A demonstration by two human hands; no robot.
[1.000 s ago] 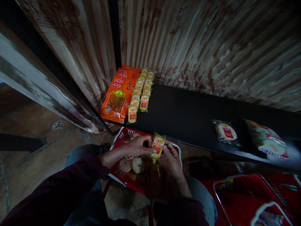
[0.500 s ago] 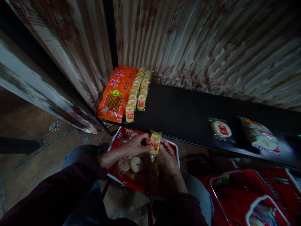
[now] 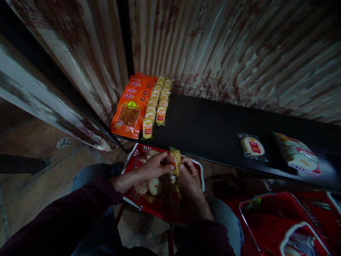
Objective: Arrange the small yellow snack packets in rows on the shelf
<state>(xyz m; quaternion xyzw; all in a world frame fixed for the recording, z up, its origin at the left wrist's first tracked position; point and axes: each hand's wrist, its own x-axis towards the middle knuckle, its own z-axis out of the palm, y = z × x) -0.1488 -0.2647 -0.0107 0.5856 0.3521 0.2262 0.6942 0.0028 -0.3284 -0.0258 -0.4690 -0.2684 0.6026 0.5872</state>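
a black shelf (image 3: 202,122) is backed by a pleated curtain (image 3: 213,46) with reddish patterning. at its left end, orange packets (image 3: 128,110) are laid overlapping; toward the right — well apart — a round wrapped snack (image 3: 252,146) and a larger printed bag (image 3: 298,154) are set. below these, red baskets (image 3: 274,213) are dimly seen — the tiled floor (image 3: 23,192) is bared at left.

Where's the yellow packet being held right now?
Head view, lower middle: the yellow packet is between the left hand and right hand, over the red basket, by the black shelf.
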